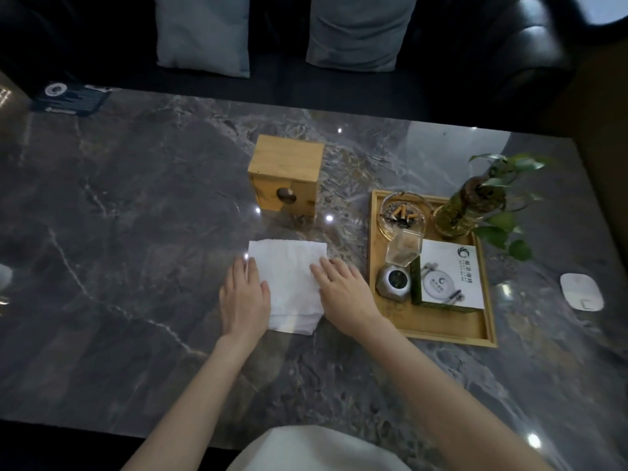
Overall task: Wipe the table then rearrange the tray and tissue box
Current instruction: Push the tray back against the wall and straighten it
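Note:
A folded white cloth (289,277) lies flat on the dark marble table (136,205), near its middle. My left hand (244,297) rests palm down on the cloth's left edge. My right hand (343,287) presses flat on its right edge. Both hands have their fingers spread and grip nothing. A wooden tissue box (283,171) stands just behind the cloth. To the right sits a wooden tray (445,329) holding a glass ashtray (402,212), a plant in a glass vase (465,209), a small glass cup (404,248), a grey round object (396,282) and a white card (452,273).
A dark leaflet (71,98) lies at the table's far left corner. A white oval device (581,291) sits right of the tray. A black sofa with two grey cushions (204,32) runs along the far side. The table's near edge is close to my body.

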{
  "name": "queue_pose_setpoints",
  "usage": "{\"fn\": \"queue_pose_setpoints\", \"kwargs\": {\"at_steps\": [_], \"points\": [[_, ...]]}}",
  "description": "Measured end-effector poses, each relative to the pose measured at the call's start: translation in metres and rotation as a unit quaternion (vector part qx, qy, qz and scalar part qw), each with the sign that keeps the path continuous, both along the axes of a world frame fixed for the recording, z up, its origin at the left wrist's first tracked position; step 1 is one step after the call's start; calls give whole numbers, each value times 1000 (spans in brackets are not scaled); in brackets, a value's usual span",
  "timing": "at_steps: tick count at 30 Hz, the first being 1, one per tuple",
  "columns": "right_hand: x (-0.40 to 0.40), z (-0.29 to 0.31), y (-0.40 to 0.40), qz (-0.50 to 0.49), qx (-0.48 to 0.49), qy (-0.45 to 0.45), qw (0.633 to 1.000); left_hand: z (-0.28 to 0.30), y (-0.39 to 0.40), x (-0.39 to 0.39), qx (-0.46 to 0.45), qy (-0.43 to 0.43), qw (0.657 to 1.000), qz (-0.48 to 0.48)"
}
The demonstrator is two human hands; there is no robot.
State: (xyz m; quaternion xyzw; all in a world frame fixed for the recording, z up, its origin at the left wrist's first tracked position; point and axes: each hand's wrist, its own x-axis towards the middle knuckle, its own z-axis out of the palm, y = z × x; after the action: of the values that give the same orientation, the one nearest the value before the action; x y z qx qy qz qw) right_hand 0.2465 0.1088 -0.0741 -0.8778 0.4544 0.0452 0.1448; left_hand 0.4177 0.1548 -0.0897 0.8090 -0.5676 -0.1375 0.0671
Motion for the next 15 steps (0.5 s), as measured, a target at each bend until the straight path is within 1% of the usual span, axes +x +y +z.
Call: {"fn": "queue_pose_setpoints", "kwargs": {"at_steps": [2,4,7,9,12,15], "points": [[-11,14,-1,-5,-39,-44,998,6,-6,-12,-56,24,998,-26],[-32,27,1,-47,-89,-115,988,18,-15,-35,-91,79,991,-51],[-76,43,3,-154,-128,-226,953,32,-29,-72,-139,181,972,-56],[-109,46,4,-233,-163,-261,922,36,-39,-95,-162,225,960,-52],[-157,37,8,-357,-166,-284,874,31,-50,-123,-137,244,959,-44],[-197,21,7,-454,-139,-265,839,18,-60,-143,-59,239,969,-24]]}}
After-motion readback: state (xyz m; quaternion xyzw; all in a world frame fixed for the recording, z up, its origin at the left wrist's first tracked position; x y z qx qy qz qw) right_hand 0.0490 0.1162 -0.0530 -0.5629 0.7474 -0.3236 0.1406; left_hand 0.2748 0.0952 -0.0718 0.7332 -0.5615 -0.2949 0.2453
